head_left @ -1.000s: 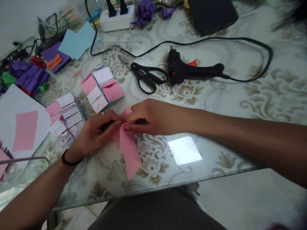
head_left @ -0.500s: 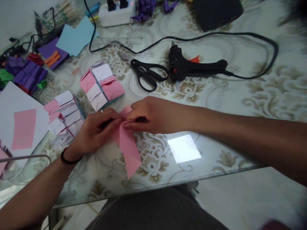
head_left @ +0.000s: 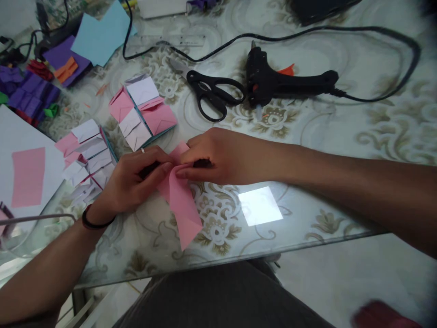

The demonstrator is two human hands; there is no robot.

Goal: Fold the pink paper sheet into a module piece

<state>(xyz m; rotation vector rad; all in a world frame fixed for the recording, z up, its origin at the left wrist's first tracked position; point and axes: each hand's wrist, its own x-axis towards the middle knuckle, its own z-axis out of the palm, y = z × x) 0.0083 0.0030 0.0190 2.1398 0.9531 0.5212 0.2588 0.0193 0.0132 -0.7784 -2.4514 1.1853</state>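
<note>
A strip of pink paper [head_left: 186, 214] is pinched between both hands above the table's near side, its lower end hanging toward me in a bend. My left hand [head_left: 138, 180] grips its left side between thumb and forefinger. Close beside it, my right hand [head_left: 208, 157] presses a fold with thumb and curled fingers. Just beyond the hands lies a pink and white folded-paper block [head_left: 141, 111]. Another such block [head_left: 90, 159] lies left of it, close to my left hand. Fingertips partly hide the fold.
Black-handled scissors [head_left: 215, 93] and a black glue gun [head_left: 269, 82] lie beyond my hands, the gun's cord [head_left: 307, 29] looping behind. White sheets with a pink rectangle [head_left: 29, 177] are at left. Purple folded pieces [head_left: 32, 95] and light blue paper [head_left: 102, 34] lie far left. A ruler [head_left: 170, 41] is at the back.
The view has tilted slightly downward, so the table's things sit higher in the picture. Both hands keep hold of the pink paper in nearly the same pose.
</note>
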